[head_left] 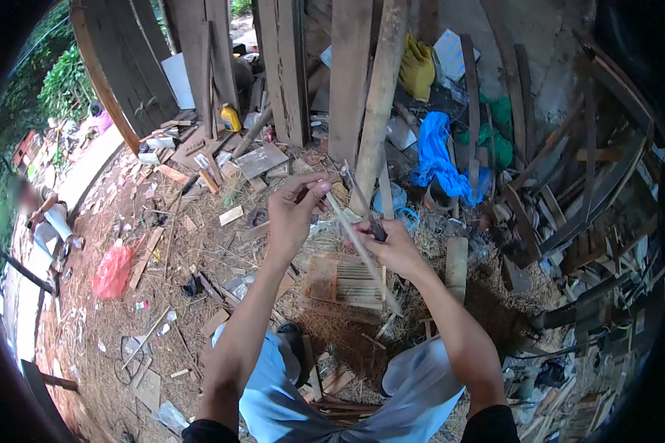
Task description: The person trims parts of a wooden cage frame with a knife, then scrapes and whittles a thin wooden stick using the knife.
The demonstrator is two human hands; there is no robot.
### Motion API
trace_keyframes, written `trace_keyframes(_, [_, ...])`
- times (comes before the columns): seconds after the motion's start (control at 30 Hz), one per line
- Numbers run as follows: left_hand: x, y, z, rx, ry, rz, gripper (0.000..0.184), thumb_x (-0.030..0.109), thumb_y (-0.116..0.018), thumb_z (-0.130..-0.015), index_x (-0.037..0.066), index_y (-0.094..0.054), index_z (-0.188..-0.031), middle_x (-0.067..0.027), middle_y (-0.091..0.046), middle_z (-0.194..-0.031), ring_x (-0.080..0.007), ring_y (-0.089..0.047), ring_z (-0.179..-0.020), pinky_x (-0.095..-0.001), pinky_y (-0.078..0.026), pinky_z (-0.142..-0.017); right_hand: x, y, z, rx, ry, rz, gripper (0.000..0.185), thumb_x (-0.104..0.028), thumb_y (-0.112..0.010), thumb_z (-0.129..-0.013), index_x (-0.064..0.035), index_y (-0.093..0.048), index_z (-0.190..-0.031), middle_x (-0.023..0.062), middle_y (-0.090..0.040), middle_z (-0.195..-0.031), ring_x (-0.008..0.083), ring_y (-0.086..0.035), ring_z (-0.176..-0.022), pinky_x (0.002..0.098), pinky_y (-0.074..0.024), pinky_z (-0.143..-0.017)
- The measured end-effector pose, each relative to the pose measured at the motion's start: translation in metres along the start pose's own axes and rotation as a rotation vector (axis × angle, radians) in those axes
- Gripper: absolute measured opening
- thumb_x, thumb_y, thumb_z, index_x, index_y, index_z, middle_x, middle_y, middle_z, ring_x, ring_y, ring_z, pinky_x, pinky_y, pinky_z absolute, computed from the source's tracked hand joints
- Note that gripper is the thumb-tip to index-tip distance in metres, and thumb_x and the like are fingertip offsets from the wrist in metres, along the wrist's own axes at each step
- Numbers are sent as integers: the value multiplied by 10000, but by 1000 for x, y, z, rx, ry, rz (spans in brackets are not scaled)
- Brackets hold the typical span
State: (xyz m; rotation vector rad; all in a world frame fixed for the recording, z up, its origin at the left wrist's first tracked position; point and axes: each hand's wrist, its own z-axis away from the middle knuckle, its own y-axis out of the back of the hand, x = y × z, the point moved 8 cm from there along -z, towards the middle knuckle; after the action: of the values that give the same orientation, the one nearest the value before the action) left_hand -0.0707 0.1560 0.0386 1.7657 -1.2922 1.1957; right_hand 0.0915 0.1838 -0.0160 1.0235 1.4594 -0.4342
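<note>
So the long, thin, pale wooden stick [340,213] was up off the ground, slanting out in front of the person. The left hand's [292,215] grip was pinched on its upper end, probably to steady it. The right hand's [396,249] grip was clamped round a slim, dark-handled metal knife [379,233], stick right beside those fingers, likely for control. Narrow pale wooden strips [359,284] lay below on littered brown dirt ground [347,334], seemingly handy.
</note>
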Motion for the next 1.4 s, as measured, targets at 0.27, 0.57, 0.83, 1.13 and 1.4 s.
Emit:
trace_keyframes(0.27, [0, 11, 4, -15, 5, 261, 234, 100, -538, -902, -4, -570, -1109, -85, -634, -967, -143, -603, -873, -264, -487, -720, -33, -5, 16, -90, -218, -260, 249, -196, -579, -889, 7, -608, -1030, 39, -660, -786, 10, -382, -445, 187, -285, -396])
trace_keyframes(0.57, [1, 14, 15, 10, 53, 235, 213, 58, -605, -846, -29, -588, -1040, -102, -658, -918, -130, -620, -803, -255, -504, -705, -16, -13, 8, 147, -70, -29, 261, -243, -561, -895, 5, -617, -956, 71, -659, -780, 99, -538, -617, 268, -407, -557])
trace_keyframes(0.83, [-11, 33, 15, -16, -107, -414, 122, 37, -592, -809, -40, -621, -899, -152, -648, -771, -203, -665, -699, -294, -518, -622, 38, -11, 11, 102, -346, 172, 274, -263, -445, -942, -24, -575, -979, 74, -605, -678, 204, -603, -680, 348, -444, -684])
trace_keyframes(1.13, [-60, 24, 24, -223, 10, -506, 180, 136, -681, -794, 3, -648, -910, -99, -681, -857, -144, -653, -792, -278, -505, -690, 40, -29, 15, 102, -291, 159, 311, -291, -390, -970, -59, -531, -1122, 34, -542, -699, 115, -496, -607, 296, -421, -590])
trace_keyframes(1.4, [-74, 27, 28, -230, 66, -565, 167, 131, -687, -787, 15, -664, -905, -93, -681, -855, -124, -638, -769, -271, -498, -701, 39, -56, 0, 56, -228, 1, 321, -227, -386, -973, -53, -490, -1223, 6, -522, -695, 75, -442, -559, 247, -389, -501])
